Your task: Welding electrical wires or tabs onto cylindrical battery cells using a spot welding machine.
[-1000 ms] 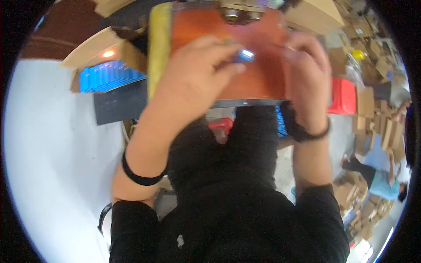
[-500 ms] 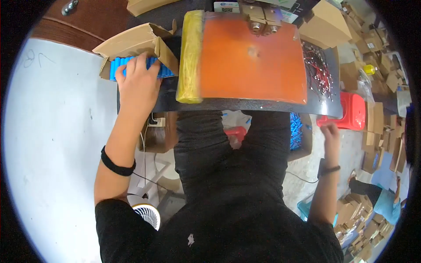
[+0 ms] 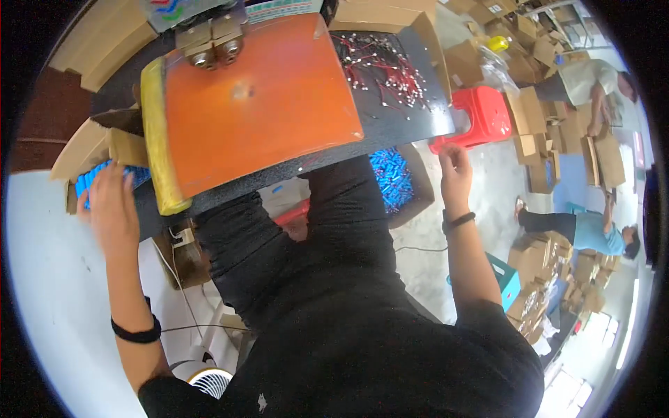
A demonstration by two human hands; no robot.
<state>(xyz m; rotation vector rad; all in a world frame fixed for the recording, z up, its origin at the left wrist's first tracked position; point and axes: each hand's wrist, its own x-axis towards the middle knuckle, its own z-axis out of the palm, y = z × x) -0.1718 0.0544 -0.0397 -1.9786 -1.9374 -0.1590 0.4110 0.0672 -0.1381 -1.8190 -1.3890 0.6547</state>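
My left hand (image 3: 115, 209) reaches over a row of blue cylindrical cells (image 3: 87, 182) standing in an open cardboard box (image 3: 83, 150) at the table's left end. Its fingers look stretched out and a little apart, though slightly blurred, and no cell shows lifted. Off the table's right end, my right hand (image 3: 456, 171) is raised in the air near a red plastic stool (image 3: 488, 115). Thumb and fingers are drawn together there; anything between them is too small to make out. Between the hands lies an orange sheet (image 3: 265, 104) with a yellow wrapped edge (image 3: 159, 139).
A metal machine head (image 3: 212, 45) overhangs the orange sheet. Red wires with white connectors (image 3: 390, 73) lie loose on the dark table (image 3: 404, 129). Below it stands a carton of blue cells (image 3: 391, 177). Two people work among cardboard boxes at right.
The whole view has swung, so the table appears farther left and tilted. My left hand stays at the box of cells. My right hand has risen closer to the stool, its fingers drawn together.
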